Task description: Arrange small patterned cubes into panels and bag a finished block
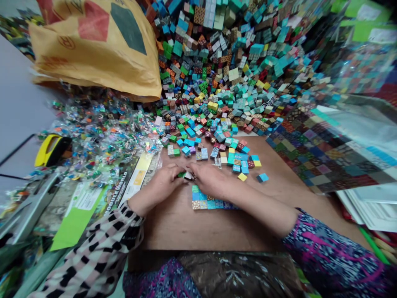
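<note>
Both hands rest on a brown board (198,223), meeting above a flat block of joined small coloured cubes (207,201). My left hand (163,182) has its fingers curled around small cubes, with a green one (181,174) showing at its fingertips. My right hand (211,180) lies over the joined block, its fingers pinched on a small pale cube (188,175) between the two hands. Loose cubes (223,155) lie scattered just beyond my fingers.
A huge heap of coloured cubes (223,62) rises behind. At the back left stands a yellow sack (99,49), and below it lie small plastic packets (102,136), printed cards (124,186) and a yellow-black tool (51,150). Finished cube sheets in plastic (325,149) lie at the right.
</note>
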A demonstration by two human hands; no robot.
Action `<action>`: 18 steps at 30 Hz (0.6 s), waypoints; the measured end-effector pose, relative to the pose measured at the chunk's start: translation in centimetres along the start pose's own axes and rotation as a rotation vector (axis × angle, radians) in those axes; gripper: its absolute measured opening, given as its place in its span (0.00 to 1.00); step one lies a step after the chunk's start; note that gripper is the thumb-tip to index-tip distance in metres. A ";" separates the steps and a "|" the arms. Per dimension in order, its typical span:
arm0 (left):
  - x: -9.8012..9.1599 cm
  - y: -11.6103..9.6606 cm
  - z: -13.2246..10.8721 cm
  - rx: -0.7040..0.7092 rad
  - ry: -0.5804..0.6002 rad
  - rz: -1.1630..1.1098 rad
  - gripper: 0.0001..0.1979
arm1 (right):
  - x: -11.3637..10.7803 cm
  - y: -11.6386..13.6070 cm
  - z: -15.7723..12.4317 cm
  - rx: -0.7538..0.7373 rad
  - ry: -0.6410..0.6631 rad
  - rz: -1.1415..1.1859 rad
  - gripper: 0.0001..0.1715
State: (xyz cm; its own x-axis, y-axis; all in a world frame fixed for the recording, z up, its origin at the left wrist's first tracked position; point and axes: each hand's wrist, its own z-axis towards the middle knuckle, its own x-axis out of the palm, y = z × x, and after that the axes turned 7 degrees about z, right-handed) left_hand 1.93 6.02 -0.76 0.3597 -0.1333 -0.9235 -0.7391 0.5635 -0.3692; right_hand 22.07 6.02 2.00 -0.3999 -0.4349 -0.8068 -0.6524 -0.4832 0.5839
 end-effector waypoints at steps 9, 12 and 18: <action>0.7 -0.2 -0.1 -0.015 -0.054 -0.031 0.08 | 1.0 -0.6 0.4 -0.036 -0.085 0.052 0.13; 0.7 -0.4 0.0 -0.047 -0.057 -0.074 0.10 | 0.4 -0.9 0.1 -0.054 -0.093 0.047 0.10; 0.1 -2.4 -1.0 -0.088 -0.137 -0.062 0.24 | -1.7 -2.0 -2.2 -0.004 -0.082 -0.042 0.10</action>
State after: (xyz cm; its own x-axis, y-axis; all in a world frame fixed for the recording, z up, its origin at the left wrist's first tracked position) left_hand 3.14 3.80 -0.04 0.4759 -0.0497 -0.8781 -0.7581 0.4829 -0.4383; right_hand 25.45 6.10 2.43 -0.4242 -0.3506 -0.8349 -0.6669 -0.5028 0.5500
